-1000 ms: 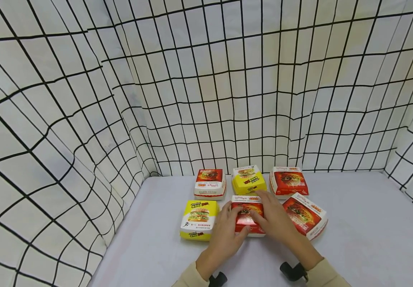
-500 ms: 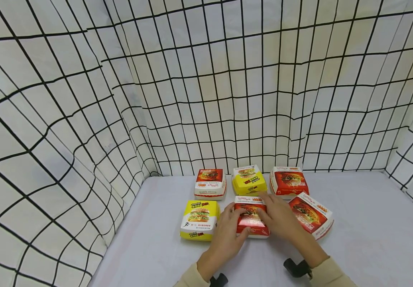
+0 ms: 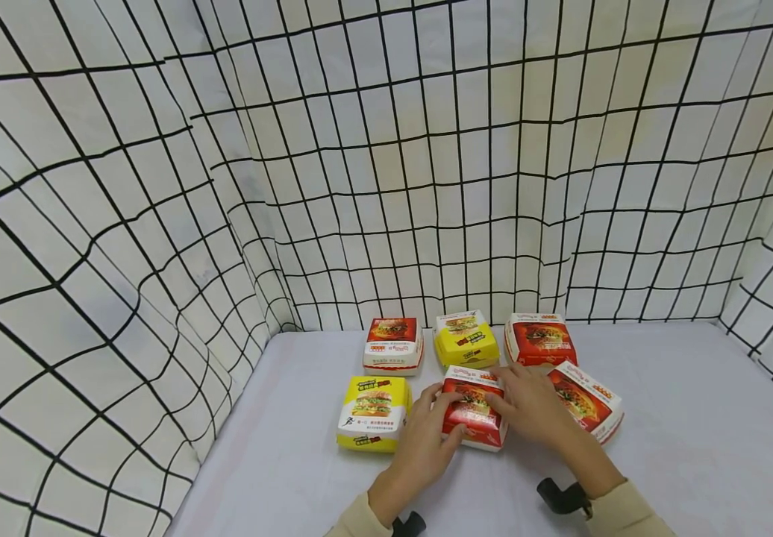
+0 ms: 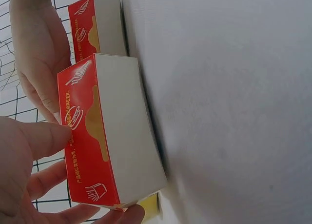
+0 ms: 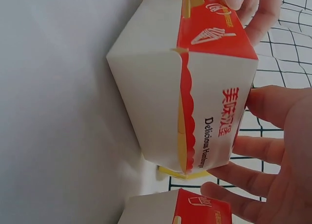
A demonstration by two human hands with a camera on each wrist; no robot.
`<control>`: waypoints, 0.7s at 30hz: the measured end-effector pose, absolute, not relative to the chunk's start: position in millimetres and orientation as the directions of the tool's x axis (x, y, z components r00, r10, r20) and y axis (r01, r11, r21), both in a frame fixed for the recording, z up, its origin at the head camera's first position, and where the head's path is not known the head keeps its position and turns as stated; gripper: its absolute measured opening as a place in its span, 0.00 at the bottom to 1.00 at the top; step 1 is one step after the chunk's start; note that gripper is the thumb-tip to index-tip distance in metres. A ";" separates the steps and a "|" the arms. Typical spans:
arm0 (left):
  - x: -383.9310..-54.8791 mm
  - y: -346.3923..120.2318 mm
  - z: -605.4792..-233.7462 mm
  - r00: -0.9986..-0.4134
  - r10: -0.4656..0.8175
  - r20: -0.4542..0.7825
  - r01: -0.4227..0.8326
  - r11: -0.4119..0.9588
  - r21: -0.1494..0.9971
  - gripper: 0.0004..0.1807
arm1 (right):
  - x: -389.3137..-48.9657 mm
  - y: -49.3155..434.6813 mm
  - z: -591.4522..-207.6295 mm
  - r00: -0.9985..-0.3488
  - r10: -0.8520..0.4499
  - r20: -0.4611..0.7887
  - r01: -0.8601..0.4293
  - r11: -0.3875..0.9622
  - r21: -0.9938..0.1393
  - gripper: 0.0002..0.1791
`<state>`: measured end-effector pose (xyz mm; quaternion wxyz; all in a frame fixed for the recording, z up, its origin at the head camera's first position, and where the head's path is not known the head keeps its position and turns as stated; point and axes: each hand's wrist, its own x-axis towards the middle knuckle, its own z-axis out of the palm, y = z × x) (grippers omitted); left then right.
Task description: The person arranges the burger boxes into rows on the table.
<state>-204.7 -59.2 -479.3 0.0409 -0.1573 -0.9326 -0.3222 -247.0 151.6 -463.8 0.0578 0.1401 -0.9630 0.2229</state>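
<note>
Beige sleeves (image 3: pixel 628 514) at the near edge, black wrist device (image 3: pixel 563 497) beside the right one. Past them, both hands are on one box: the red-and-white paperboard hamburger box (image 3: pixel 472 410), middle of the near row, turned slightly, base apparently on the surface (image 3: pixel 279 447).

Left hand (image 3: pixel 420 440): grip part-open at about a box corner's span, thumb on the red near side, fingers round the left end. Right hand (image 3: pixel 530 406): grip somewhat wider, thumb on the top's right side, fingers spread toward the far right corner. Both hold the box; can't tell how hard. My read: holding from opposite sides gives control of its angle without crushing light board.

Near row, left: yellow-and-white burger box (image 3: pixel 373 414), roughly square-on, just beside left hand. Right: angled red burger box (image 3: pixel 588 403), partly behind right hand; contact unclear.

Far row, left to right: red-topped white burger box (image 3: pixel 393 347), yellow burger box (image 3: pixel 467 339) slightly skewed, far-right red burger box (image 3: pixel 542 341). All lids up in two loose rows, probably so prints are readable and there's finger room.

Behind: white backdrop with black grid (image 3: pixel 427 186).
</note>
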 end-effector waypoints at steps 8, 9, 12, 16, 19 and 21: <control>-204.2 -58.8 -478.4 -0.943 0.270 0.195 0.333 0.743 0.581 0.23 | -246.1 159.2 -461.2 -0.947 -0.263 0.187 -0.318 0.860 -0.400 0.30; -204.2 -58.8 -478.2 -0.943 0.270 0.197 0.334 0.741 0.583 0.23 | -246.1 160.0 -460.7 -0.946 -0.264 0.189 -0.320 0.859 -0.400 0.30; -204.2 -59.1 -477.5 -0.943 0.267 0.196 0.332 0.734 0.593 0.22 | -245.9 161.8 -459.3 -0.943 -0.268 0.196 -0.326 0.858 -0.397 0.29; -204.8 -59.4 -477.6 -0.948 0.261 0.185 0.319 0.740 0.592 0.22 | -246.2 163.7 -458.6 -0.944 -0.271 0.189 -0.326 0.856 -0.401 0.27; -205.6 -59.3 -477.2 -0.950 0.255 0.181 0.312 0.747 0.587 0.22 | -247.0 165.4 -458.1 -0.945 -0.274 0.179 -0.324 0.855 -0.405 0.26; -206.0 -59.2 -476.9 -0.948 0.254 0.191 0.318 0.749 0.582 0.22 | -247.3 166.6 -457.4 -0.945 -0.276 0.176 -0.325 0.853 -0.408 0.26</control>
